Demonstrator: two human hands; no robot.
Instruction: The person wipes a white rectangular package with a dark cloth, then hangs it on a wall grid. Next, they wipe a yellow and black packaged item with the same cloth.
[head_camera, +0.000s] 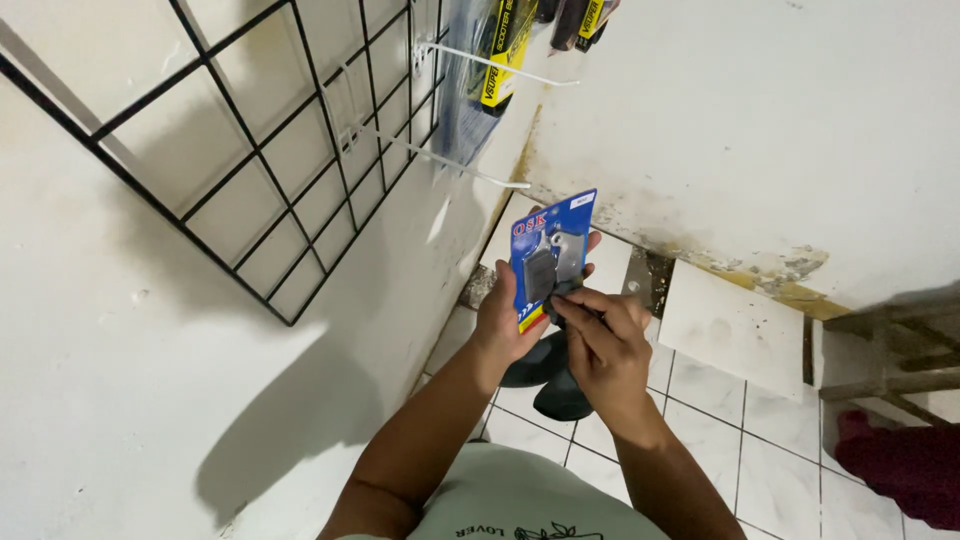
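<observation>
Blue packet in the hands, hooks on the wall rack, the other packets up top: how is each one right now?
Blue packet: upright, sealed, held off the rack.
Left hand: gripping the packet from behind.
Right hand: fingers pinching the packet's lower edge.
Black wire rack: fixed to the wall.
White hooks: bare, sticking out.
Yellow-and-black packets: hanging at the top.

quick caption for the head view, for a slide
Both hands, left hand and right hand, hold a blue blister pack below a black wire grid on a white wall.
</observation>
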